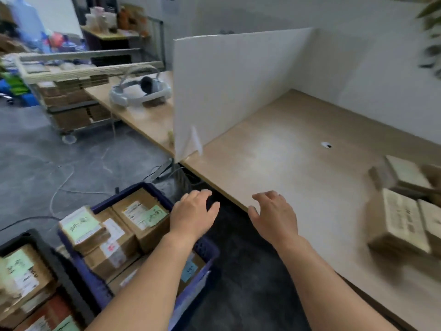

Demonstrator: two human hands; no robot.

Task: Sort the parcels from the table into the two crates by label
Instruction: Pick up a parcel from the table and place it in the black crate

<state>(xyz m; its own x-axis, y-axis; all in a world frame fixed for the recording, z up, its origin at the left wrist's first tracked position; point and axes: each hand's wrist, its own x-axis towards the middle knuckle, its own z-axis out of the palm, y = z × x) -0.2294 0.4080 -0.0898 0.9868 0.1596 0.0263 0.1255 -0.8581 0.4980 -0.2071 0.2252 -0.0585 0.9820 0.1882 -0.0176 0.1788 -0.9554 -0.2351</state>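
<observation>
A blue crate (pixel 205 249) on the floor at lower left holds several brown parcels (pixel 140 218) with green and white labels. A black crate (pixel 64 271) at the far lower left holds more labelled parcels (pixel 21 271). Several cardboard parcels (pixel 398 225) lie at the right end of the wooden table (pixel 286 158). My left hand (pixel 193 211) hovers empty over the blue crate's right rim, fingers relaxed. My right hand (pixel 274 213) hangs empty at the table's front edge, fingers loosely spread. Neither hand touches a parcel.
A white foam board divider (pixel 229 87) stands on the table's left part. Beyond it lies a white headset (pixel 140 89). A wheeled cart (pixel 69 101) stacked with cardboard stands on the grey floor at left. Cables (pixel 62 185) run across the floor.
</observation>
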